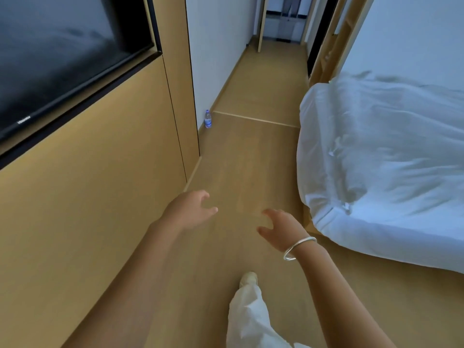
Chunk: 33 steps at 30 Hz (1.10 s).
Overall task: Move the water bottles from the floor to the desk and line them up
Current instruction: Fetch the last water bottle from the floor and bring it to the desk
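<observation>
Ahead, one water bottle (208, 119), two empty hands: left hand (192, 209), right hand (280, 228)

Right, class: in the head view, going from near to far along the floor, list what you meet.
Shoe → right hand → left hand → water bottle standing by the wall → floor strip → open doorway at the end of the corridor.

bottle (208, 119) on floor (241, 156), left of bed (381, 156)
</observation>
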{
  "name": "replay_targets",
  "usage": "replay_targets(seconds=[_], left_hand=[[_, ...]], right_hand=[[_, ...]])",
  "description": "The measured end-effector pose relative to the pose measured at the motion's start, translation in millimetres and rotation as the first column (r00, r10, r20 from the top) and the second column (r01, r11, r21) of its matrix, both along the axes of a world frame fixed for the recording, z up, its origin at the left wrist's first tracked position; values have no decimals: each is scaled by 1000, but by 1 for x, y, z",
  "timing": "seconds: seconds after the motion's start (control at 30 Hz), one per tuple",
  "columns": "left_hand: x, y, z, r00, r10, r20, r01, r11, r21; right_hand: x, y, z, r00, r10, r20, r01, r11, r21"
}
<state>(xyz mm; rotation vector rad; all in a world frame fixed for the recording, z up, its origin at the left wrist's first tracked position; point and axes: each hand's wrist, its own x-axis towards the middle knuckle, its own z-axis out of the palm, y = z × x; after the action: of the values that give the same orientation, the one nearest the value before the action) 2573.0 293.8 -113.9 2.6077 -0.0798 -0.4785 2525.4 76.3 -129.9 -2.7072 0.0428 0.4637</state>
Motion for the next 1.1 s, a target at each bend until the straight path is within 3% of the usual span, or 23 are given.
replay_targets(seconds=[0.33, 0.63, 1.1], left_hand=[[226, -66, 12, 997, 78, -9, -78, 997, 11], [385, -102, 2, 994, 105, -17, -105, 994, -35], [721, -101, 2, 998, 57, -17, -58, 996, -63]], right_hand=[[243, -66, 7, 999, 33, 3, -33, 999, 10], [409, -93, 3, 994, 102, -26, -102, 995, 1], [731, -87, 5, 995, 85, -51, -84, 996, 10]])
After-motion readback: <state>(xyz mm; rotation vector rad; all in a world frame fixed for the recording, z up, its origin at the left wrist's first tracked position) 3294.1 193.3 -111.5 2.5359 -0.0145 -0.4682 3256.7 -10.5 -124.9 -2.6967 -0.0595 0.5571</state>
